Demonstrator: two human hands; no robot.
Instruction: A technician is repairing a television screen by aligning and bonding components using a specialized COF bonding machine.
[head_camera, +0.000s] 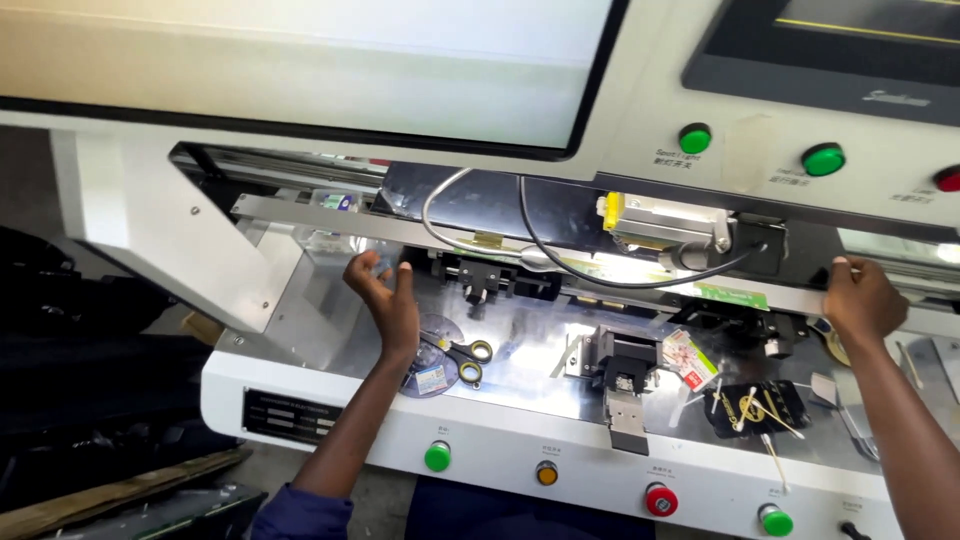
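My left hand (385, 293) reaches into the white machine and rests its fingers against the underside of a long metal bar (300, 214), beside a black clamp block (480, 275). It holds nothing that I can see. My right hand (862, 298) grips the right end of the metal rail (760, 290) at the machine's far side. Below the left wrist lie small scissors with yellow-ringed handles (470, 362) on a round disc (440, 350). A black sewing head (622, 365) sits mid-plate.
The shiny work plate (530, 345) carries a small printed packet (686, 357) and a black pad with several sticks (755, 408). Green (437, 457), orange (546, 474) and red (659, 500) buttons line the front panel. Grey cables (470, 215) loop above.
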